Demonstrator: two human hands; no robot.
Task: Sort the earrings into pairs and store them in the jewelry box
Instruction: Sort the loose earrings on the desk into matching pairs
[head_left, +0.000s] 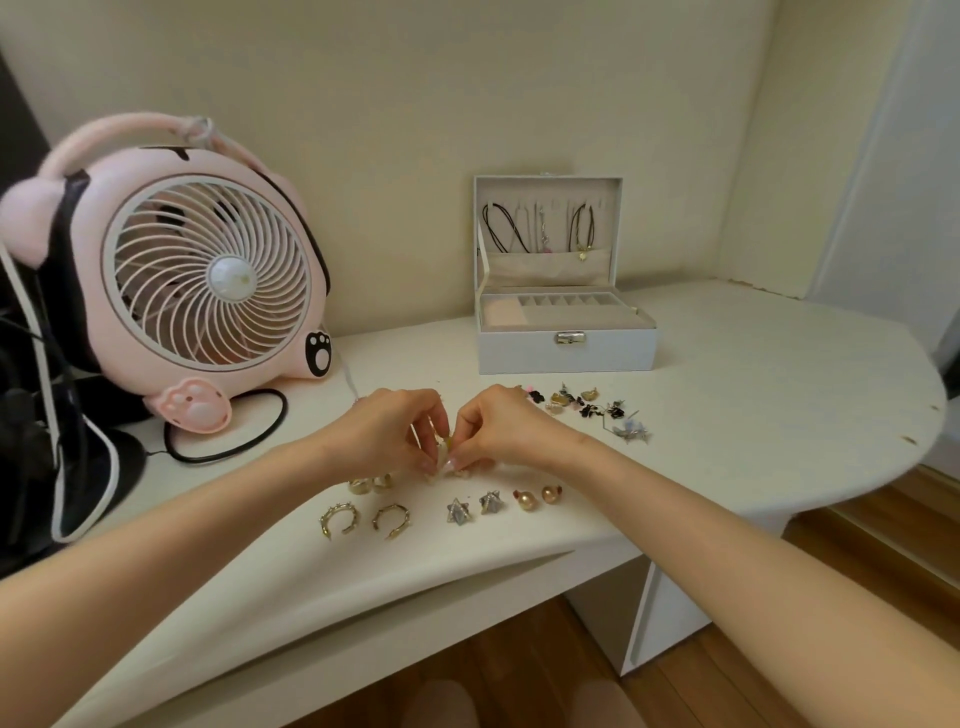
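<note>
My left hand (395, 431) and my right hand (498, 428) meet over the middle of the white desk (727, 395), both pinching a small gold earring (444, 444) between their fingertips. Laid out in pairs near the front edge are two gold hoop earrings (363, 519), two silver star earrings (472, 506), two gold ball earrings (537, 497) and two gold chunky earrings (370, 484). A heap of several unsorted earrings (587, 408) lies to the right of my right hand. The white jewelry box (566, 348) stands open behind, with necklaces hanging in its lid.
A pink cat-shaped fan (208, 280) stands at the back left, its black cable (228, 447) looping across the desk. Dark objects crowd the far left edge. The desk's rounded edge curves away at the right above a wooden floor (883, 540).
</note>
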